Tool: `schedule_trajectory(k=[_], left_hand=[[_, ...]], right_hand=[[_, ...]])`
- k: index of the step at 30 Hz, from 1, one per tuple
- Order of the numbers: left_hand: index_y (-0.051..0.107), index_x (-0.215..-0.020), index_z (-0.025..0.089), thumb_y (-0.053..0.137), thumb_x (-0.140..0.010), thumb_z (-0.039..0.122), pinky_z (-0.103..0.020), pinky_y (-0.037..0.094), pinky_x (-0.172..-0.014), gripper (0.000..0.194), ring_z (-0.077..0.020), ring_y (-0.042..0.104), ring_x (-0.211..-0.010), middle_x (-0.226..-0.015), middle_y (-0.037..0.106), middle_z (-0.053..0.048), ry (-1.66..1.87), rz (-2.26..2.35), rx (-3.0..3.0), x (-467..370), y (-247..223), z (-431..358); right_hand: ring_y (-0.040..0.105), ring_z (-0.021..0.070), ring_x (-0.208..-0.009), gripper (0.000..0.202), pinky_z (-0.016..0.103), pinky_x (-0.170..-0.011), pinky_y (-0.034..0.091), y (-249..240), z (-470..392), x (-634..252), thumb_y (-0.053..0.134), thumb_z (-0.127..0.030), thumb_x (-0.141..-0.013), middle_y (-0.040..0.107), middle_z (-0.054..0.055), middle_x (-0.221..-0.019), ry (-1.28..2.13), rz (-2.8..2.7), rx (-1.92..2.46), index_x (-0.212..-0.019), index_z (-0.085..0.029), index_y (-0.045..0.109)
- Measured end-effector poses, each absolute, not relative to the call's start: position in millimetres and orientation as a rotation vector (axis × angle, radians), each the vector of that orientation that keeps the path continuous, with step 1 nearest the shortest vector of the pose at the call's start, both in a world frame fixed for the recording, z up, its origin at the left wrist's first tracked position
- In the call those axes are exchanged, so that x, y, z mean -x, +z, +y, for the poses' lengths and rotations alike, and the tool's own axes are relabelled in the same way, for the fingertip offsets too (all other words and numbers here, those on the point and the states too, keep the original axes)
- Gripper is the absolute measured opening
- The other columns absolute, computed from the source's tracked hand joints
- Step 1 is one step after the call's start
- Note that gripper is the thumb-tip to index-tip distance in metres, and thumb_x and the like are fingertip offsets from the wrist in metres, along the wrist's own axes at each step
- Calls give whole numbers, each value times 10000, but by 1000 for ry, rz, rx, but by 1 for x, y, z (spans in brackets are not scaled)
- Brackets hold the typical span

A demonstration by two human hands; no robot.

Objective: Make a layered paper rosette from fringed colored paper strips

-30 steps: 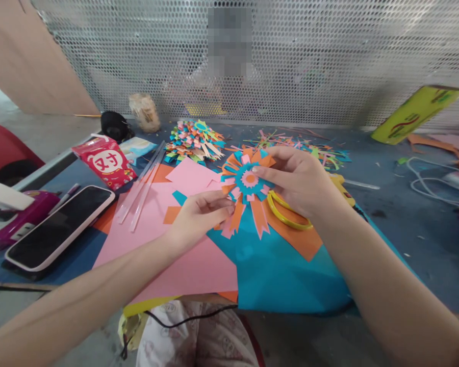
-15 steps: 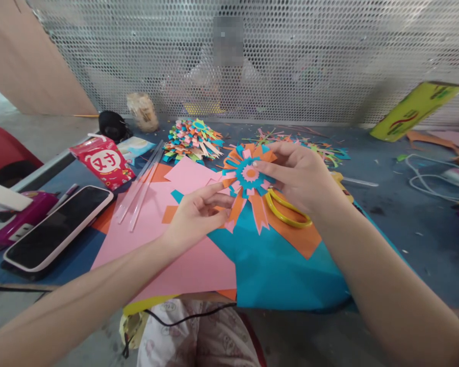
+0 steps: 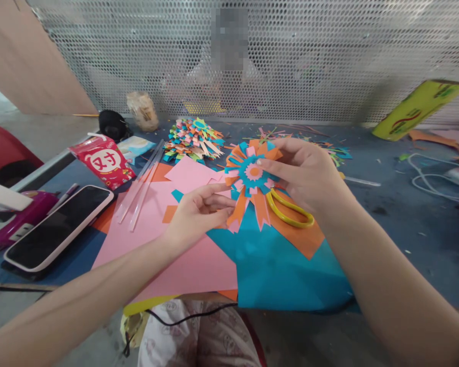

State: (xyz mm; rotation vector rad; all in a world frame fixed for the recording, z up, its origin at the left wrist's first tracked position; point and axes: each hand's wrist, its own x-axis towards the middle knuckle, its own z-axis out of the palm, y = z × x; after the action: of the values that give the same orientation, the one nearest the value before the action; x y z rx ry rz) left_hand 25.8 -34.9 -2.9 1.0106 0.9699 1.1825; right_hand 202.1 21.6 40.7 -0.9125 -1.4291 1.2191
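A paper rosette (image 3: 253, 172) in orange, blue and pink, with ribbon tails hanging down, is held up over the papers. My right hand (image 3: 300, 171) pinches its upper right side, the thumb on its front. At the lower left, the thumb and fingers of my left hand (image 3: 199, 214) close on the edge of a ribbon tail. Yellow-handled scissors (image 3: 290, 214) lie behind the rosette on orange paper (image 3: 309, 244). Beneath are a large blue sheet (image 3: 286, 280) and pink sheets (image 3: 199, 265).
Finished rosettes (image 3: 193, 140) are piled behind. Clear sticks (image 3: 141, 188), a red packet (image 3: 105, 160) and a phone (image 3: 57, 227) lie left. Paper scraps (image 3: 340, 152), a cable (image 3: 421, 176) and a yellow-green box (image 3: 416, 112) are right. A person sits beyond the perforated screen (image 3: 137, 51).
The rosette and my right hand have shifted slightly right and up. My left hand stays almost in place beside the tail.
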Motion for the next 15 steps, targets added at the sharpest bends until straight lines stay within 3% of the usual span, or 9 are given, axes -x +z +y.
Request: schedule_trajectory(k=[6, 15], left_hand=[[595, -940, 120, 738, -557, 105, -200, 498, -441, 409, -91, 595, -432, -623, 693, 28, 1178, 961, -1004, -27, -1, -35], [622, -903, 129, 740, -577, 148, -199, 501, -445, 347, -99, 605, -424, -594, 677, 33, 1139, 970, -1037, -25, -2, -34]], right_hand=[[611, 116, -595, 292, 252, -506, 494, 41, 21, -203, 826, -253, -561, 675, -38, -723, 1210, -1435, 938, -782, -234, 637], [644, 164, -681, 220, 281, -527, 510, 42, 19, -203, 812, -251, -593, 692, -25, -763, 1242, -1443, 888, -751, -273, 660]])
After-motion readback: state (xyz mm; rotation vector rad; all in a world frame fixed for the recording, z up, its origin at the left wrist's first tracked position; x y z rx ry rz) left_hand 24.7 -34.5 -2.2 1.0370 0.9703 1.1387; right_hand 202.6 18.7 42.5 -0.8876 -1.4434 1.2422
